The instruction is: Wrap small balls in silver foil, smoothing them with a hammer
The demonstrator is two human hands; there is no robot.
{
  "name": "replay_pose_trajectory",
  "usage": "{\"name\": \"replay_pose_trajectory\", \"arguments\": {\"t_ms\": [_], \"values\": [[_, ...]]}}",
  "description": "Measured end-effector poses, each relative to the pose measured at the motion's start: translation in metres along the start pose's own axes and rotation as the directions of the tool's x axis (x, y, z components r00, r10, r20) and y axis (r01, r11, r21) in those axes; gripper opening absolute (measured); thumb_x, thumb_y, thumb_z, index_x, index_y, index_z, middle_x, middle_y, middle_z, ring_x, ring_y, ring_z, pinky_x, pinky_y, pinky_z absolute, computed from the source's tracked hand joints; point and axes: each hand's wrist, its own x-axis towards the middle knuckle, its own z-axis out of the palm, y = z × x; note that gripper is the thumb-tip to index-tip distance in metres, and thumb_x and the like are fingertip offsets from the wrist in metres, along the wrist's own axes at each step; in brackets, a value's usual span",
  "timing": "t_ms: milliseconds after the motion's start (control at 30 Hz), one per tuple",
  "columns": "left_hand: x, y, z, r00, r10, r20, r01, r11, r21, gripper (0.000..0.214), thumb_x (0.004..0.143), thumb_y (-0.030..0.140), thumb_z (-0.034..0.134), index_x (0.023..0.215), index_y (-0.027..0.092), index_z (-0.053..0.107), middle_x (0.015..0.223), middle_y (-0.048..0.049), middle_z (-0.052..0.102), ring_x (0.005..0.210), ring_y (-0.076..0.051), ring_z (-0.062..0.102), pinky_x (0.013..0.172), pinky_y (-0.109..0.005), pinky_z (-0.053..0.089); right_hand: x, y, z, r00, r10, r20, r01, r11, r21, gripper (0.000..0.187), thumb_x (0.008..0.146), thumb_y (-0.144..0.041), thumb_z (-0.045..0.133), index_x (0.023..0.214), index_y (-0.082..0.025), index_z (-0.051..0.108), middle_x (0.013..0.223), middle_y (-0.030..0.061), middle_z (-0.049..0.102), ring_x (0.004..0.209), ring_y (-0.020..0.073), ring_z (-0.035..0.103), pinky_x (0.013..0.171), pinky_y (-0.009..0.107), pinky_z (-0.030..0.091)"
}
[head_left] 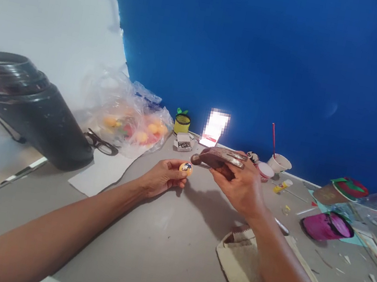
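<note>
My left hand (165, 177) pinches a small yellow-orange ball (185, 168) with blue and white marks on its face, held a little above the grey table. My right hand (244, 185) grips a rusty claw hammer (220, 157) by or near its head; its round striking end points left, just beside the ball. From this angle I cannot tell whether hammer and ball touch. The hammer's handle is mostly hidden by the hand. Behind the ball stands an open white box (183, 144) of small metal pieces.
A large dark flask (44, 110) and eyeglasses (103, 144) stand left. Behind lie a plastic bag (129, 121) of orange balls, a yellow cup (181, 124) and a glowing phone (214, 128). Right are a white cup (279, 164), a purple cup (326, 227) and a beige cloth (245, 272).
</note>
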Motion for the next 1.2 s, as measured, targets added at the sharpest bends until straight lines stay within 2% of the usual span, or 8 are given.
{"name": "replay_pose_trajectory", "arguments": {"t_ms": [167, 367, 600, 767, 867, 933, 1000, 1200], "values": [[0.001, -0.002, -0.003, 1.000, -0.025, 0.005, 0.025, 0.999, 0.034, 0.046, 0.073, 0.018, 0.085, 0.116, 0.013, 0.070, 0.077, -0.0024, 0.066, 0.058, -0.010, 0.061, 0.058, -0.026, 0.054, 0.008, 0.000, -0.008, 0.973, 0.118, 0.200, -0.121, 0.993, 0.001, 0.012, 0.083, -0.031, 0.069, 0.085, -0.019, 0.071, 0.094, 0.0080, 0.069, 0.085, 0.0231, 0.061, 0.075, 0.034, 0.045], [0.002, 0.003, -0.003, 0.997, 0.053, -0.050, -0.052, 0.998, 0.025, 0.053, 0.065, 0.011, 0.085, 0.115, 0.015, 0.067, 0.085, -0.0022, 0.067, 0.059, -0.010, 0.060, 0.056, -0.025, 0.049, 0.011, 0.012, -0.018, 0.836, 0.280, 0.471, -0.431, 0.867, 0.249, 0.021, 0.076, -0.038, 0.068, 0.072, -0.020, 0.057, 0.063, -0.0040, 0.053, 0.059, 0.0139, 0.050, 0.056, 0.027, 0.034], [0.005, 0.007, -0.005, 0.981, 0.135, -0.136, -0.133, 0.991, 0.025, 0.041, 0.067, 0.019, 0.082, 0.103, 0.017, 0.063, 0.074, 0.0034, 0.058, 0.057, -0.009, 0.054, 0.052, -0.021, 0.041, 0.004, 0.012, 0.013, 0.697, 0.115, 0.708, -0.325, 0.931, 0.169, 0.021, 0.072, -0.036, 0.068, 0.066, -0.019, 0.058, 0.062, -0.0060, 0.054, 0.060, 0.0112, 0.047, 0.055, 0.025, 0.029], [0.004, 0.012, -0.008, 0.974, 0.136, -0.184, -0.135, 0.991, 0.018, 0.027, 0.074, 0.031, 0.074, 0.089, 0.019, 0.056, 0.070, 0.0043, 0.053, 0.051, -0.007, 0.046, 0.045, -0.018, 0.030, 0.003, 0.007, 0.017, 0.685, 0.121, 0.718, -0.199, 0.980, 0.025, 0.021, 0.069, -0.037, 0.073, 0.067, -0.020, 0.062, 0.065, -0.0048, 0.057, 0.062, 0.0121, 0.049, 0.057, 0.026, 0.027], [0.008, 0.017, -0.014, 0.955, 0.189, -0.230, -0.151, 0.973, 0.173, 0.027, 0.078, 0.038, 0.068, 0.076, 0.019, 0.049, 0.064, 0.0044, 0.050, 0.048, -0.008, 0.043, 0.044, -0.020, 0.029, 0.002, 0.004, 0.017, 0.678, 0.126, 0.724, -0.166, 0.986, -0.016, 0.019, 0.071, -0.037, 0.072, 0.068, -0.020, 0.063, 0.068, -0.0029, 0.061, 0.062, 0.0127, 0.051, 0.056, 0.026, 0.026], [0.015, 0.024, -0.020, 0.933, 0.270, -0.239, -0.138, 0.879, 0.456, 0.026, 0.083, 0.041, 0.061, 0.073, 0.020, 0.049, 0.060, 0.0032, 0.050, 0.049, -0.010, 0.047, 0.048, -0.023, 0.035, 0.001, 0.002, 0.017, 0.685, 0.120, 0.719, -0.134, 0.990, -0.038, 0.018, 0.073, -0.036, 0.070, 0.068, -0.020, 0.064, 0.069, -0.0015, 0.062, 0.063, 0.0134, 0.052, 0.056, 0.026, 0.026], [0.027, 0.036, -0.025, 0.912, 0.369, -0.181, -0.085, 0.601, 0.795, 0.021, 0.085, 0.038, 0.055, 0.075, 0.020, 0.055, 0.060, 0.0003, 0.055, 0.054, -0.014, 0.052, 0.053, -0.026, 0.041, 0.001, 0.000, 0.017, 0.692, 0.125, 0.711, -0.104, 0.992, -0.074, 0.018, 0.075, -0.036, 0.069, 0.068, -0.020, 0.066, 0.069, -0.0001, 0.062, 0.063, 0.0141, 0.051, 0.056, 0.027, 0.026], [0.077, 0.072, -0.029, 0.888, 0.458, -0.042, -0.062, 0.210, 0.976, 0.006, 0.069, 0.020, 0.068, 0.063, 0.018, 0.067, 0.081, -0.0085, 0.069, 0.084, -0.025, 0.060, 0.069, -0.030, 0.042, 0.000, -0.004, 0.019, 0.696, 0.165, 0.699, -0.058, 0.983, -0.174, 0.015, 0.076, -0.037, 0.068, 0.072, -0.022, 0.070, 0.073, 0.0027, 0.066, 0.067, 0.0172, 0.056, 0.058, 0.028, 0.026]]}}
